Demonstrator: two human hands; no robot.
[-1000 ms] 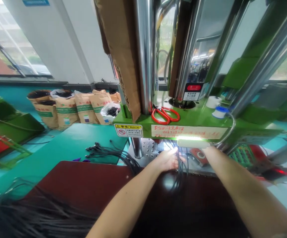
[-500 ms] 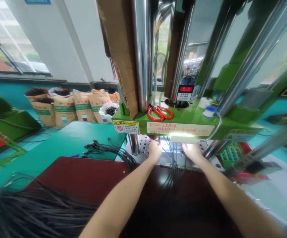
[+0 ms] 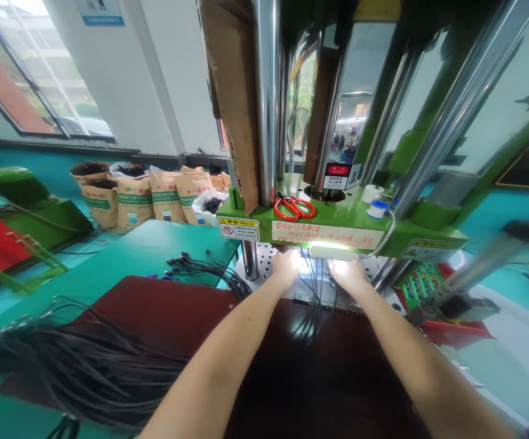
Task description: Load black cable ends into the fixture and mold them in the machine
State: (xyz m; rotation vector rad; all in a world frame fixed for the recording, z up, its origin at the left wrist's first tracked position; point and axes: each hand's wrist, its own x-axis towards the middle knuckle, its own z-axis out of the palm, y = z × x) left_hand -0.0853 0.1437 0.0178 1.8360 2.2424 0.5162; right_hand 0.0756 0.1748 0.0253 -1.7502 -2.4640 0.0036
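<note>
Both my arms reach under the green crossbeam of a press (image 3: 246, 213). My left hand (image 3: 286, 268) is at the left side of the lit metal plate, its fingers blurred and partly hidden by the beam. On the other side, my right hand (image 3: 347, 273) sits near the plate's right side, its fingertips lost in glare. Several black cables (image 3: 312, 299) run between the hands, from the plate down over the front edge onto the dark red board (image 3: 172, 302). Whether either hand grips anything is not visible.
Red-handled scissors (image 3: 294, 208) and a blue-white spool (image 3: 377, 209) lie on the beam. A lamp (image 3: 335, 251) glows beneath it. Black cable piles (image 3: 108, 366) cover the left board; another cable bundle (image 3: 200, 266) lies on the green table (image 3: 154, 244). A button panel (image 3: 422, 285) stands right. Paper sacks (image 3: 133, 201) line the wall.
The camera view has swung a little, so the background sits further right. Both hands remain at the plate under the beam, with the right hand slightly nearer the cables.
</note>
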